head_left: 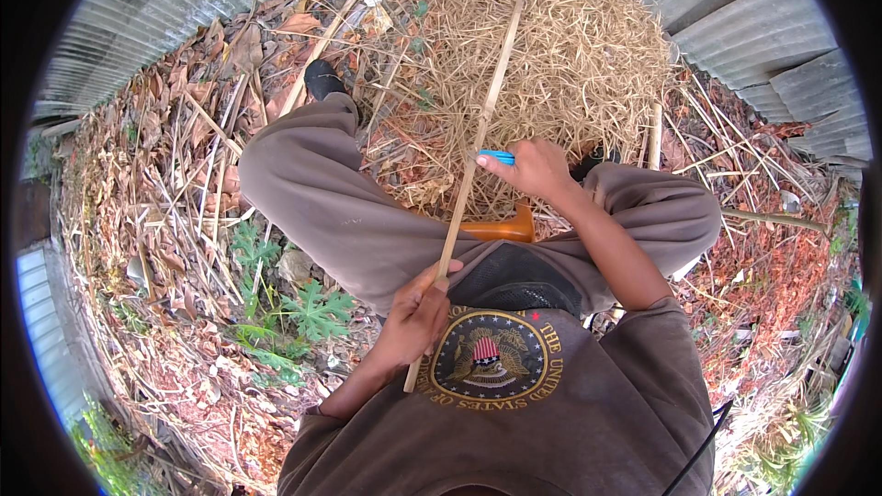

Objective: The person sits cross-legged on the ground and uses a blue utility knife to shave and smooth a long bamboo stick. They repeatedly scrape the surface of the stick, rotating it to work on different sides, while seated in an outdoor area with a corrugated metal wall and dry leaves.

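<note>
A long, pale bamboo strip [493, 96] slants from my chest out over a heap of shavings. Near its lower end my left hand [418, 314] is wrapped round it. My right hand [536, 168] grips a tool with a blue handle [499, 157], held against the strip about halfway along. The tool's blade, if it has one, is hidden or too small to make out. Below the right hand, between my legs, an orange plastic object [505, 227] shows in part; I cannot tell its kind.
Curled straw-coloured shavings [579, 64] lie piled in front of me. Corrugated metal sheets [763, 18] stand behind them. Dry leaves [202, 92] and thin sticks cover the ground at the left, beside a green leafy plant [317, 312]. Another pale strip [317, 55] lies by my left foot.
</note>
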